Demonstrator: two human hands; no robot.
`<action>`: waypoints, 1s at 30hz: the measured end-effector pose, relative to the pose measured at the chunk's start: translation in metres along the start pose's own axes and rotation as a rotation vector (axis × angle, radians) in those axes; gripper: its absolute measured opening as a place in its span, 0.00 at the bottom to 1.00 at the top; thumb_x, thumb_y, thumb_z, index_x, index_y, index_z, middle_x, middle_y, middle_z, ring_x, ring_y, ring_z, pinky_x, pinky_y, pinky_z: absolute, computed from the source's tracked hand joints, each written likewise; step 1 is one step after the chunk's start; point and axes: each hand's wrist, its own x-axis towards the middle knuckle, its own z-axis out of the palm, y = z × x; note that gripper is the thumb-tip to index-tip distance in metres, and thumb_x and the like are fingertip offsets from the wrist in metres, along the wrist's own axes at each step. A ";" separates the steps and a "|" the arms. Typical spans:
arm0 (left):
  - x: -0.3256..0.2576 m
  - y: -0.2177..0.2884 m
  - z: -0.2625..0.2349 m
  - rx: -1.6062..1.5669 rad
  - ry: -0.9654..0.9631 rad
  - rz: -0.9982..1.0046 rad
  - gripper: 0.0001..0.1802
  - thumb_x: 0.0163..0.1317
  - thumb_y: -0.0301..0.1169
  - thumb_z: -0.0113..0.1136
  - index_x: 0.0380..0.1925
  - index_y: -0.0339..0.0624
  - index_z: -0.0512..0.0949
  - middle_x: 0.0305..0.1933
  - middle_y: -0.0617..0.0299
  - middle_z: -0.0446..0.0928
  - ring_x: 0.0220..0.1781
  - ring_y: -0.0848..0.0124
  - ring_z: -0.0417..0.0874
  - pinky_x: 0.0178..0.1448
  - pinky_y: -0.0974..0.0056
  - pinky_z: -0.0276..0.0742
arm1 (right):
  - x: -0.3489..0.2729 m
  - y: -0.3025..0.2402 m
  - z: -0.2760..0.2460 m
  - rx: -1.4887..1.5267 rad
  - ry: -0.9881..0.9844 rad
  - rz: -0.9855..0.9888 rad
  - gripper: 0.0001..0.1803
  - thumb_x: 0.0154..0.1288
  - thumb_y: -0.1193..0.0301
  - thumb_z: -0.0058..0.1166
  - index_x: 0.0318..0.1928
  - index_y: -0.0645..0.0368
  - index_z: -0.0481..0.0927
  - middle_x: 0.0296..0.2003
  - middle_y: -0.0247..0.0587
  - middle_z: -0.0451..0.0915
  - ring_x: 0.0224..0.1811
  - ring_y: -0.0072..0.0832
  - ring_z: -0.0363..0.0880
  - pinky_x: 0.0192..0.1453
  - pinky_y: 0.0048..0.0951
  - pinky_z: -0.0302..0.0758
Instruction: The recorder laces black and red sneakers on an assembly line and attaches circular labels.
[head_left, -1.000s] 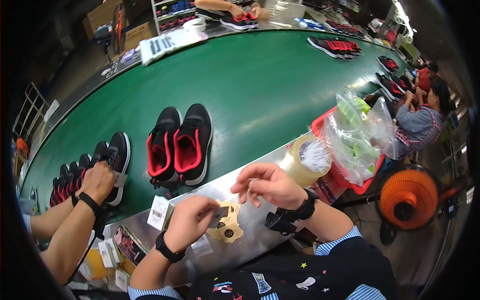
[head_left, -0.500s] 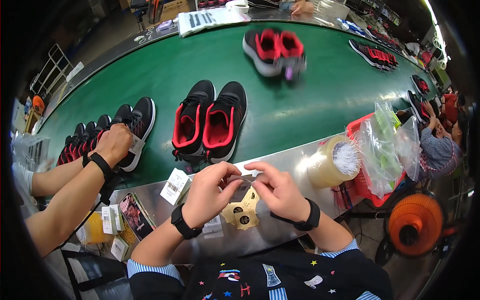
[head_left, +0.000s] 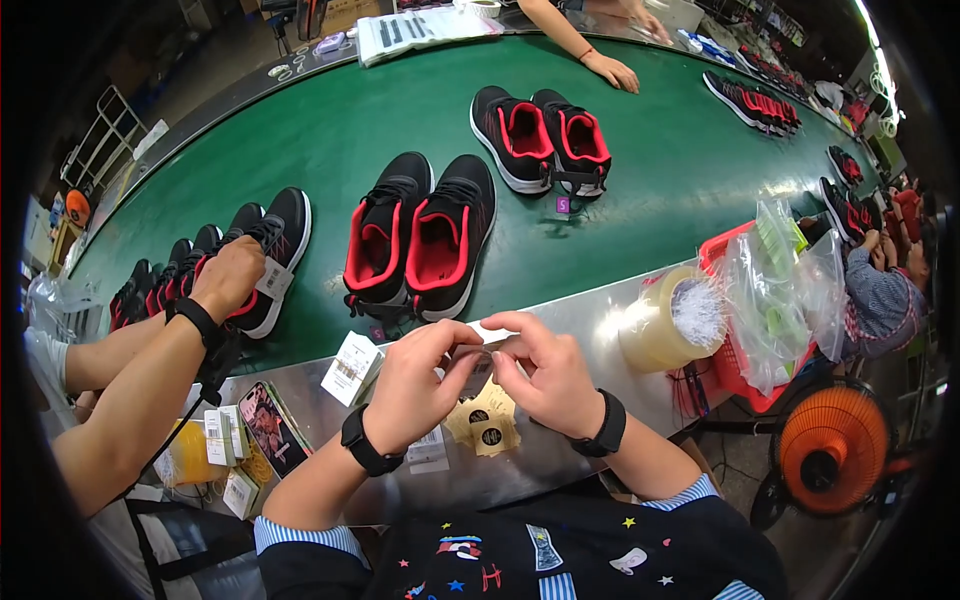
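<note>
My left hand (head_left: 412, 385) and my right hand (head_left: 553, 385) meet over the metal ledge, thumbs and forefingers pinched close together. Something small and thin is between the fingertips; its kind is not clear. Just below lie tan paper tags (head_left: 487, 425) with dark round prints. A stack of white printed tags (head_left: 352, 368) is beside my left hand. Beyond my hands stands a pair of black sneakers (head_left: 420, 235) with red linings, heels toward me. A second pair of sneakers (head_left: 540, 140) sits farther back, a small purple tag (head_left: 563, 205) at its heels.
On the green belt (head_left: 250, 140), a co-worker's hand (head_left: 232, 275) touches sneakers at left. Another person's arm (head_left: 590, 55) reaches over the far edge. Right of me are a tub of white plastic strands (head_left: 665, 322), a red basket (head_left: 735, 370) and an orange fan (head_left: 830, 450).
The far pair of sneakers, blurred before, now rests on the belt, and a person's arm shows behind it. My hands remain pinched together, my right wrist slightly lower.
</note>
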 end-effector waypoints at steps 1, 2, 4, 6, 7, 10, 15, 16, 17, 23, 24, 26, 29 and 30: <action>0.000 0.000 -0.001 0.002 0.002 0.004 0.08 0.51 0.19 0.59 0.33 0.33 0.75 0.32 0.56 0.77 0.32 0.69 0.80 0.34 0.70 0.76 | 0.001 -0.001 0.001 -0.023 0.009 0.000 0.17 0.54 0.79 0.48 0.47 0.60 0.70 0.21 0.42 0.78 0.20 0.35 0.77 0.26 0.30 0.72; 0.000 0.000 -0.002 0.003 0.001 0.003 0.08 0.51 0.19 0.59 0.33 0.33 0.75 0.32 0.56 0.77 0.32 0.69 0.80 0.34 0.70 0.76 | 0.001 -0.001 0.001 -0.045 0.018 -0.001 0.17 0.54 0.79 0.49 0.47 0.60 0.70 0.20 0.42 0.78 0.20 0.34 0.77 0.26 0.30 0.72; 0.000 0.002 -0.002 -0.035 -0.025 -0.001 0.09 0.52 0.19 0.58 0.35 0.33 0.75 0.32 0.56 0.78 0.32 0.70 0.80 0.34 0.70 0.76 | 0.001 -0.001 0.002 -0.048 0.038 -0.005 0.16 0.54 0.79 0.49 0.46 0.60 0.71 0.20 0.41 0.77 0.20 0.34 0.77 0.26 0.30 0.72; 0.002 0.004 -0.001 -0.115 -0.029 -0.021 0.08 0.53 0.20 0.57 0.34 0.33 0.76 0.31 0.56 0.77 0.32 0.70 0.79 0.34 0.69 0.75 | 0.001 0.000 0.003 -0.047 0.066 -0.012 0.16 0.54 0.79 0.49 0.45 0.60 0.71 0.19 0.41 0.77 0.19 0.34 0.77 0.26 0.30 0.72; 0.003 0.005 -0.002 -0.197 -0.032 -0.043 0.07 0.53 0.21 0.57 0.34 0.34 0.76 0.30 0.57 0.77 0.31 0.70 0.79 0.35 0.69 0.74 | 0.001 0.001 0.002 -0.070 0.077 -0.026 0.15 0.54 0.79 0.49 0.45 0.60 0.71 0.19 0.41 0.76 0.19 0.34 0.77 0.25 0.30 0.72; -0.001 -0.007 0.005 -0.465 -0.041 -0.193 0.09 0.55 0.22 0.56 0.37 0.34 0.77 0.32 0.59 0.78 0.32 0.74 0.78 0.35 0.71 0.73 | 0.002 0.002 0.005 -0.082 0.110 -0.045 0.15 0.53 0.80 0.49 0.44 0.60 0.71 0.18 0.40 0.75 0.19 0.34 0.77 0.25 0.30 0.71; 0.006 -0.010 0.006 -0.275 0.061 -0.161 0.06 0.55 0.21 0.57 0.33 0.34 0.79 0.31 0.59 0.78 0.30 0.76 0.78 0.35 0.73 0.73 | 0.005 0.013 0.012 -0.155 0.203 -0.147 0.15 0.53 0.80 0.49 0.43 0.59 0.71 0.17 0.39 0.74 0.19 0.34 0.76 0.23 0.30 0.71; 0.008 -0.007 0.005 -0.269 0.050 -0.161 0.06 0.55 0.21 0.57 0.33 0.34 0.79 0.31 0.59 0.78 0.30 0.76 0.78 0.35 0.73 0.73 | 0.006 0.014 0.012 -0.165 0.213 -0.161 0.15 0.52 0.80 0.49 0.43 0.59 0.71 0.17 0.39 0.74 0.18 0.33 0.76 0.23 0.31 0.71; 0.011 -0.005 0.005 -0.250 0.056 -0.151 0.06 0.55 0.20 0.57 0.34 0.33 0.78 0.32 0.61 0.78 0.32 0.78 0.77 0.36 0.74 0.71 | 0.006 0.016 0.012 -0.175 0.221 -0.174 0.15 0.52 0.80 0.50 0.43 0.59 0.71 0.17 0.38 0.74 0.18 0.33 0.75 0.23 0.31 0.70; 0.013 0.001 0.007 -0.489 0.018 -0.254 0.13 0.54 0.21 0.59 0.41 0.32 0.75 0.38 0.60 0.78 0.34 0.78 0.78 0.38 0.74 0.75 | 0.009 0.020 0.008 -0.059 0.265 -0.132 0.14 0.52 0.82 0.49 0.41 0.61 0.72 0.15 0.36 0.70 0.13 0.22 0.69 0.20 0.23 0.65; 0.012 -0.001 0.006 -0.486 0.015 -0.257 0.13 0.54 0.21 0.59 0.41 0.32 0.75 0.38 0.60 0.78 0.34 0.78 0.78 0.38 0.74 0.75 | 0.009 0.019 0.007 -0.055 0.267 -0.129 0.14 0.52 0.82 0.49 0.41 0.61 0.72 0.15 0.36 0.70 0.13 0.22 0.69 0.20 0.23 0.65; 0.012 -0.004 0.006 -0.474 0.022 -0.294 0.11 0.54 0.20 0.58 0.39 0.32 0.75 0.37 0.60 0.78 0.35 0.78 0.78 0.39 0.74 0.75 | 0.009 0.018 0.006 -0.025 0.229 -0.099 0.13 0.52 0.82 0.49 0.41 0.61 0.72 0.15 0.36 0.72 0.13 0.21 0.69 0.20 0.22 0.65; 0.012 -0.007 0.010 -0.389 0.061 -0.216 0.09 0.54 0.19 0.58 0.37 0.32 0.76 0.35 0.60 0.78 0.34 0.78 0.78 0.38 0.74 0.75 | 0.009 0.019 0.009 -0.024 0.243 -0.129 0.14 0.52 0.82 0.49 0.41 0.61 0.72 0.16 0.36 0.74 0.14 0.21 0.70 0.20 0.22 0.65; 0.013 -0.006 0.010 -0.389 0.058 -0.217 0.09 0.54 0.19 0.58 0.37 0.32 0.76 0.35 0.60 0.78 0.34 0.78 0.78 0.38 0.74 0.75 | 0.009 0.020 0.009 -0.024 0.245 -0.127 0.14 0.52 0.82 0.49 0.41 0.61 0.72 0.16 0.36 0.74 0.14 0.21 0.70 0.20 0.22 0.65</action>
